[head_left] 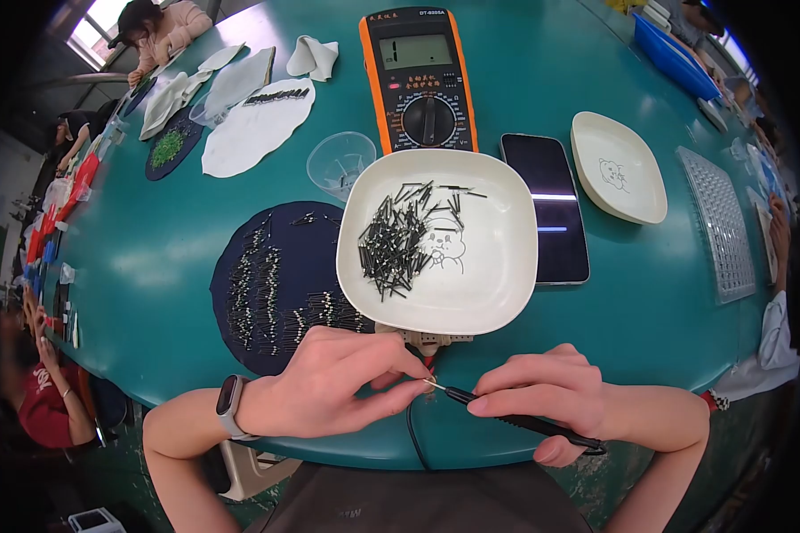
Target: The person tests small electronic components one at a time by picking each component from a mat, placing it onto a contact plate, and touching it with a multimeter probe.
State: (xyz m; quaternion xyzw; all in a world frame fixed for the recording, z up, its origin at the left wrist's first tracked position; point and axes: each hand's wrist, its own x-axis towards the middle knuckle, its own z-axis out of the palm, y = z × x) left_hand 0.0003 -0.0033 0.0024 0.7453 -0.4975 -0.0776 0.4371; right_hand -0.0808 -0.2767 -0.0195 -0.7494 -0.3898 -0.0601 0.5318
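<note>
Near the table's front edge, my right hand [547, 395] is closed around a black probe [529, 422], whose metal tip points left. My left hand [342, 382] pinches at that tip; a small part between thumb and forefinger is too hidden to name. Just beyond my hands, a cream bowl [498, 275] holds a pile of small black pins [391, 244], mostly in its left half. Behind the bowl, an orange and black multimeter [428, 80] shows a 1 at the left of its display. A dark blue cloth [240, 333] with rows of small black parts lies left of the bowl.
Right of the bowl are a black phone [560, 240], a second cream bowl [640, 178] and a clear plastic tray [720, 222]. Back left are a clear cup [333, 164], white cloths [258, 138] and green bits on dark cloth. Other people sit around the table.
</note>
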